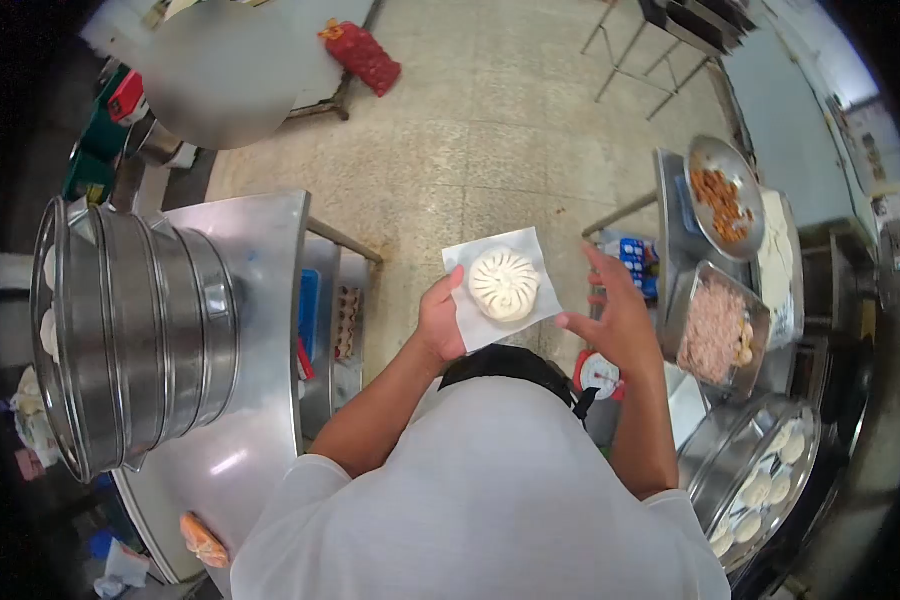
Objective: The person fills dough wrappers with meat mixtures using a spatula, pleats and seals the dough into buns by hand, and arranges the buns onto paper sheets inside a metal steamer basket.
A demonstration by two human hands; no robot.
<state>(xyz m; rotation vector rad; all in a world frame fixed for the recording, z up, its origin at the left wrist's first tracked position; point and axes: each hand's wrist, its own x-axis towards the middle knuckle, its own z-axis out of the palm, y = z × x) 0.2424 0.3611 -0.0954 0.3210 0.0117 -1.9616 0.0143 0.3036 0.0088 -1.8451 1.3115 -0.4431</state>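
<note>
A white pleated steamed bun [504,285] rests on a square of white paper [482,330] in front of my waist. My left hand [442,316] grips the paper from its left side, thumb on top and the other fingers hidden beneath. To the right, my right hand [618,315] is open with its fingers spread. Its thumb comes close to the paper's right corner; whether it touches I cannot tell. Nothing shows in that hand.
Stacked metal steamers [135,340] stand on the steel table [260,240] at left. At right are a bowl of brown filling [720,205], a tray of pale minced filling [712,330], a red scale [600,376] and a steamer with several buns [760,490]. A red net sack [362,58] lies ahead.
</note>
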